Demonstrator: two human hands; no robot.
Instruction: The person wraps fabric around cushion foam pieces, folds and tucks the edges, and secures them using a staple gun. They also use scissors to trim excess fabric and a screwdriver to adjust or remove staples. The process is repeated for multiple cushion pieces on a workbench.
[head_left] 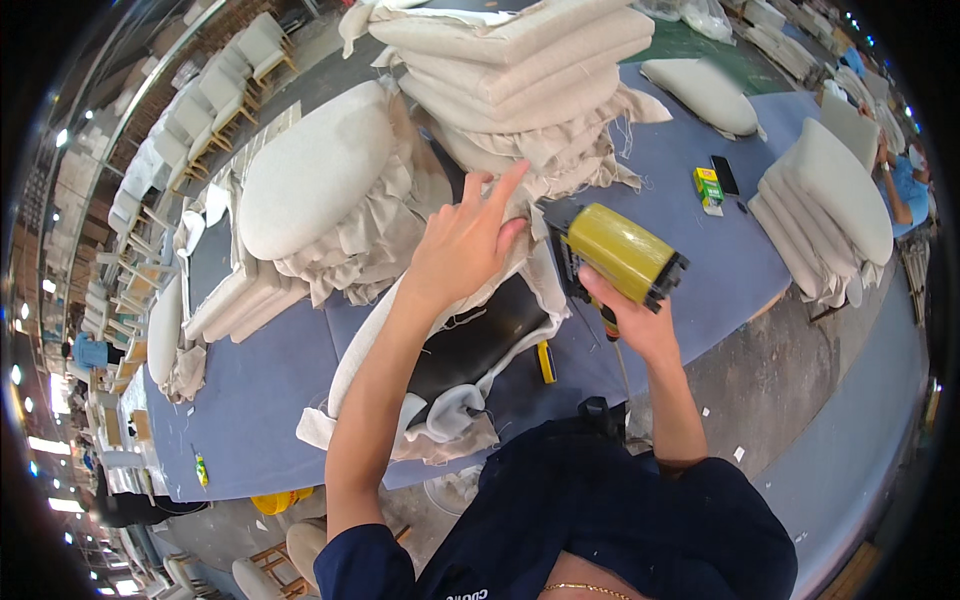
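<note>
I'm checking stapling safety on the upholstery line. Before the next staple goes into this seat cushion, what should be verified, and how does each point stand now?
1. Left hand pressing the beige fabric flat on the seat cushion: ok.
2. Right hand gripping the yellow staple gun firmly: ok.
3. Left fingertips apart from the gun's nose: not ok, they look very close.
4. Nose seated on the fabric: cannot tell.
5. Cushion fully supported on the blue table: not ok, its near edge seems to overhang.

Blue worktable (280,390) — stacked beige cushions (520,70), green box (708,185), black phone (725,175).
</note>
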